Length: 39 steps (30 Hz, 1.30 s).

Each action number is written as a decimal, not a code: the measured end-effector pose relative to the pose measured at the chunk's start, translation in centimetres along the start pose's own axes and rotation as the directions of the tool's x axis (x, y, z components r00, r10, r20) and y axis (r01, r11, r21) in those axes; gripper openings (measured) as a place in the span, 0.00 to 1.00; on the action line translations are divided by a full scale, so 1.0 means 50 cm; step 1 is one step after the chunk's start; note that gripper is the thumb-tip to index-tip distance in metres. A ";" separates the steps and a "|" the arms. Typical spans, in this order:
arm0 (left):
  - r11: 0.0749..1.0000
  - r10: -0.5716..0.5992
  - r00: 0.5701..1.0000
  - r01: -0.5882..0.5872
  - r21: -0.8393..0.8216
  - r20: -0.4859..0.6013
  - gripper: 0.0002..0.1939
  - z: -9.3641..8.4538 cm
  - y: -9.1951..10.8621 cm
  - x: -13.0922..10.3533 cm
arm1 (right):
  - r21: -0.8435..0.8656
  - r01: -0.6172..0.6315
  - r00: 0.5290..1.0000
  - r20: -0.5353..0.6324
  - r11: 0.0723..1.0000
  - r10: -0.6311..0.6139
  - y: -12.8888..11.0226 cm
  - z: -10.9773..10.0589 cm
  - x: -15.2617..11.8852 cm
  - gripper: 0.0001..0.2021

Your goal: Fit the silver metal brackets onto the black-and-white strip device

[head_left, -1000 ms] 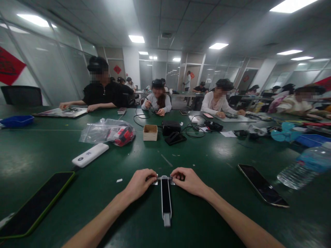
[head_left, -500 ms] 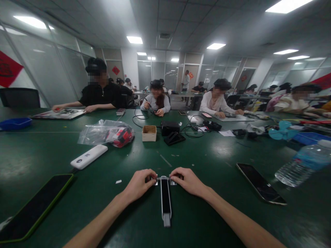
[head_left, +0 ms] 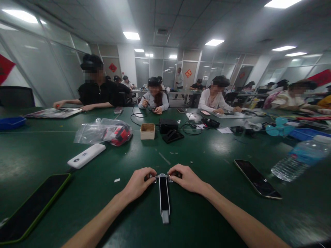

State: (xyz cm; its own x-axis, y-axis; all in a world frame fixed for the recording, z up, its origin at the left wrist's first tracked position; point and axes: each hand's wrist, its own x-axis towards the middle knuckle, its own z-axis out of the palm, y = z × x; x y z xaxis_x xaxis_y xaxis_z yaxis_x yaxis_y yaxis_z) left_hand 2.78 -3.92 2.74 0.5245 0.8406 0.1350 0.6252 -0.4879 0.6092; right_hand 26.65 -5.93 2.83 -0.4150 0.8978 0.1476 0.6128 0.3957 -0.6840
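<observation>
A narrow device (head_left: 163,196) with a black face and a white frame lies lengthwise on the green table (head_left: 103,220), its pale end piece toward me. Small shiny metal tabs stick out on both sides of its far end. My left hand (head_left: 141,179) pinches the left tab between thumb and fingers. On the other side, my right hand (head_left: 184,176) has its thumb and fingers closed on the right tab. The fingers partly cover both tabs.
A white power bank (head_left: 86,156) and a green-edged phone (head_left: 36,206) lie left. Another phone (head_left: 257,179) and a water bottle (head_left: 300,158) are right. Farther off are a small box (head_left: 147,131), a plastic bag (head_left: 103,132) and seated people.
The whole view has shifted slightly, so table items appear a little higher and farther left. Both hands keep their hold at the device's far end.
</observation>
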 end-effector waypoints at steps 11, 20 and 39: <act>1.000 0.018 1.000 -0.018 -0.012 -0.004 0.09 0.006 -0.009 0.002 | -0.069 0.115 0.990 -0.073 0.991 -0.120 -0.004 0.011 0.004 0.06; 0.999 0.000 1.000 0.000 0.048 -0.003 0.11 -0.004 -0.002 0.004 | -0.182 0.163 0.983 -0.055 0.970 -0.175 -0.004 0.007 0.005 0.06; 0.995 0.049 0.999 -0.047 0.093 -0.023 0.12 -0.001 -0.014 0.004 | -0.599 -0.280 0.960 -0.169 0.750 0.223 0.111 -0.098 -0.001 0.12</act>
State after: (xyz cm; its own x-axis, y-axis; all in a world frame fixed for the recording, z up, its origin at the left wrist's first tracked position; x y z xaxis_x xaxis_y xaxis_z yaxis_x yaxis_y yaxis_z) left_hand 2.42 -3.43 2.39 0.5414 0.8207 0.1823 0.6509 -0.5464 0.5271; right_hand 33.36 -2.83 2.51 -0.1478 0.9829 0.1098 0.9787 0.1614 -0.1270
